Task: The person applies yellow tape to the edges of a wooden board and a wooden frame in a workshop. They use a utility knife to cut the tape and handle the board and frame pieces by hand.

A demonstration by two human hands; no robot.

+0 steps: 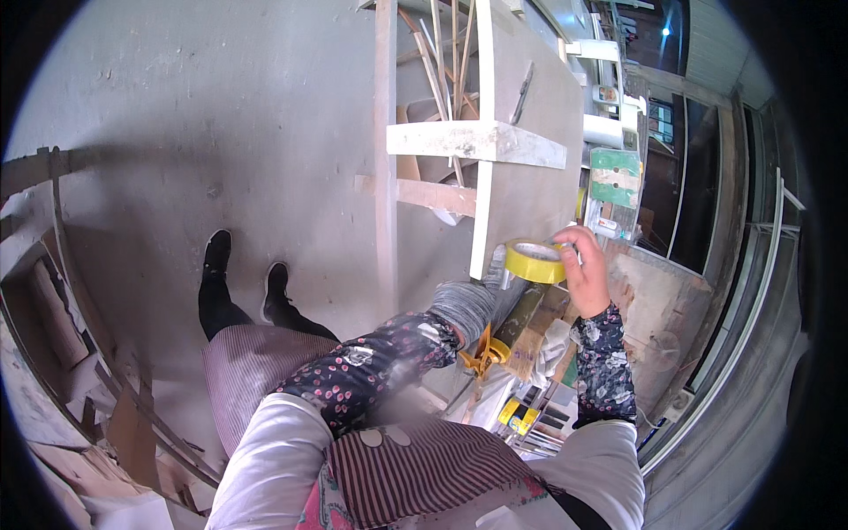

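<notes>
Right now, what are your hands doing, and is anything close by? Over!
Right hand: gripping tape by its right edge. Gloved left hand: at tape's left side, grip unclear. White strip: close by left hand.

Gloved left hand (468,302) partly hidden behind yellow tape roll (534,270)

Yellow tape roll (535,270) between the person's hands (586,272), left one grey-gloved, beside a grey tabletop (541,115)

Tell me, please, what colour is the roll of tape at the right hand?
The roll of tape is yellow, best seen in the head view.
</notes>
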